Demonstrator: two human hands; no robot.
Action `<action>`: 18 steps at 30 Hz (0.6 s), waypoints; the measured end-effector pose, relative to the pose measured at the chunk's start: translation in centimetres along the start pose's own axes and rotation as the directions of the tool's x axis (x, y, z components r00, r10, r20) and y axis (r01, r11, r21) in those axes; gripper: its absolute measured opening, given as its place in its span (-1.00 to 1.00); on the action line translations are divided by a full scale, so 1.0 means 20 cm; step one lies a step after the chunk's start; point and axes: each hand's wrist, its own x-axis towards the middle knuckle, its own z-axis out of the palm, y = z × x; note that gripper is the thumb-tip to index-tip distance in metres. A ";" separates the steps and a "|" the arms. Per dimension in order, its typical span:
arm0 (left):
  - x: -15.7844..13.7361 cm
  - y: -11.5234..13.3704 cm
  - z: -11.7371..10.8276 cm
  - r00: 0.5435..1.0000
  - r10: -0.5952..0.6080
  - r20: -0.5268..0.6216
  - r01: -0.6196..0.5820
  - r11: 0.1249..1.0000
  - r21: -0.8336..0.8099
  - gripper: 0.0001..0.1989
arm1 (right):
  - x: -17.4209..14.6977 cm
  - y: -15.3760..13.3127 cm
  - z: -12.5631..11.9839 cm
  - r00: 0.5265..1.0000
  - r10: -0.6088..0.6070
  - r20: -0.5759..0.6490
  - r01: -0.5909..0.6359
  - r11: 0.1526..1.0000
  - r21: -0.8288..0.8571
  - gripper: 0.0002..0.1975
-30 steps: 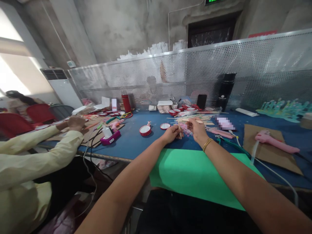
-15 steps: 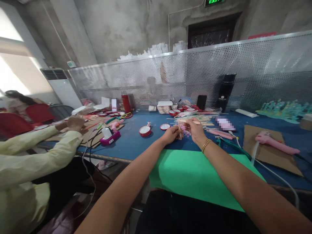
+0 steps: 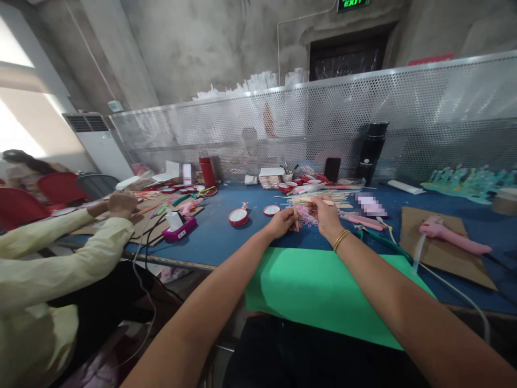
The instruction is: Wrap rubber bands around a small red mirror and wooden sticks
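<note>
Over the blue table [image 3: 218, 237], my left hand [image 3: 281, 222] is closed on a thin pale stick [image 3: 296, 220] that stands roughly upright. My right hand [image 3: 325, 214] pinches a second light wooden stick [image 3: 302, 199], which lies nearly level, its left end close to the top of the first. Whether the two sticks touch is too small to tell. Small pink pieces [image 3: 309, 216] lie in a heap behind and between my hands. Left of them are a white round disc with a red rim [image 3: 271, 210] and a small red-edged drum [image 3: 238, 217] with a pink tip.
A green sheet [image 3: 323, 291] hangs over the table's front edge. To the right lie pliers [image 3: 375, 235] and a pink glue gun [image 3: 454, 237] on cardboard [image 3: 407, 242]. Loose sticks [image 3: 339, 197] lie behind my hands. A co-worker's sleeve [image 3: 92, 253] and purple power strip [image 3: 180, 229] are left.
The whole view has shifted slightly. Both hands keep their grips with almost no movement.
</note>
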 end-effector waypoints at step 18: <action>0.02 -0.04 0.01 1.000 -0.001 -0.014 0.000 1.000 -0.028 -0.74 | -0.01 0.01 -0.01 0.999 0.000 0.053 0.003 0.998 -0.064 -0.77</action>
